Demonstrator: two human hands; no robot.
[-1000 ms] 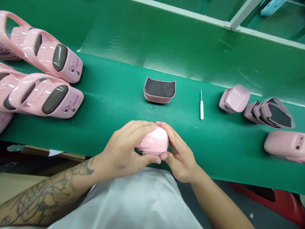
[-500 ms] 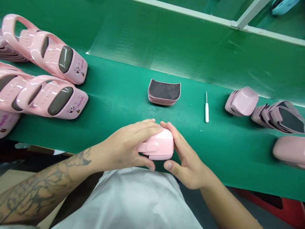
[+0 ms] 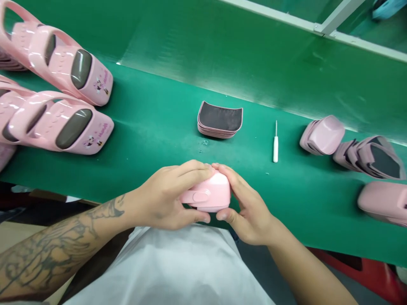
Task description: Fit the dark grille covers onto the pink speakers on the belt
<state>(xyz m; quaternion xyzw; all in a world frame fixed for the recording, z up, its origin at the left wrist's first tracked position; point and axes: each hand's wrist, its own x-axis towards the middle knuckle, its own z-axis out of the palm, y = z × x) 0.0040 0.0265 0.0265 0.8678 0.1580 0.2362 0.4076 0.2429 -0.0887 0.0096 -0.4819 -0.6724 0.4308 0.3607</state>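
Note:
Between both hands, close to my body at the bench's front, is a rounded pink plastic case [image 3: 213,192] with an oval boss on its near side. My left hand [image 3: 176,192] is closed around its left end, fingers over the top and thumb low at the near side. My right hand [image 3: 246,207] grips the right end, fingertips at the top far corner and thumb at the lower near edge. The palms hide much of the case. Beyond it lies a stack of curved pink-edged panels [image 3: 220,118] with dark faces. To their right lies a white-handled screwdriver [image 3: 275,148].
Several pink handled housings [image 3: 76,123] with dark windows and printed pictures stand left on the green bench [image 3: 152,123]. At right are nested pink cups [image 3: 322,134], stacked dark-lined pieces [image 3: 372,156] and another pink case [image 3: 383,201]. A metal frame [image 3: 286,17] runs along the back.
My right thumb has closed in against the case's lower edge, and the left fingers have shifted slightly on top. The view has moved a little, sliding the left housings toward the frame's edge.

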